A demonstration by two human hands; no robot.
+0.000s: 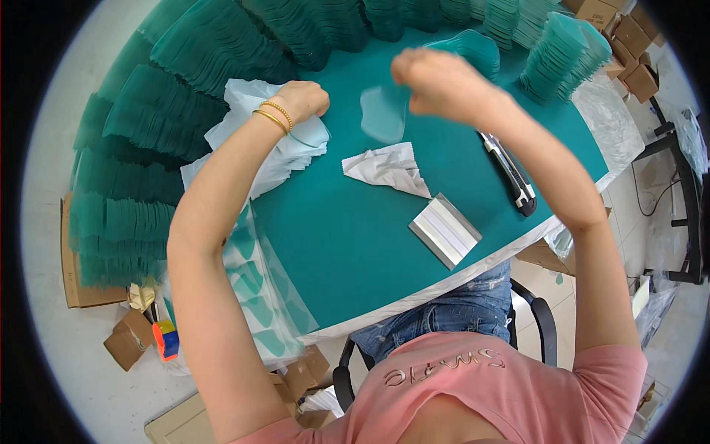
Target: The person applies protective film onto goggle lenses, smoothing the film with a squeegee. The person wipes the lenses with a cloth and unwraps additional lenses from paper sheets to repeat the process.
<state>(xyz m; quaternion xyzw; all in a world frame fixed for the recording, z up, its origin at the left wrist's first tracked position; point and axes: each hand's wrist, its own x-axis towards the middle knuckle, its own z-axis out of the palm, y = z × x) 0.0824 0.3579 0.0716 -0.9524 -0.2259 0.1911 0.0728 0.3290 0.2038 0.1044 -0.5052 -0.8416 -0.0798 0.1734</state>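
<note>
**Hands at work on thin translucent sheets over a green table**

The left hand [305,100] is closed into a loose fist and presses down on a pile of pale film sheets [277,144], with a clear curved piece under its knuckles. Two gold bangles [274,115] circle that wrist. The right hand [433,78] is raised and blurred; its fingers are pinched together, and a translucent curved sheet [384,111] hangs just below and to its left, apparently gripped at the top edge, though the blur makes the contact hard to confirm.

Between the two hands, nearer the person, a crumpled white wrapper [388,170] lies on the green table [347,244]. Just beyond it toward the body sits a small grey-and-white box [446,229]. A utility knife [509,172] lies under the right forearm. Stacks of teal curved pieces [185,96] fan out beyond the left hand.
</note>
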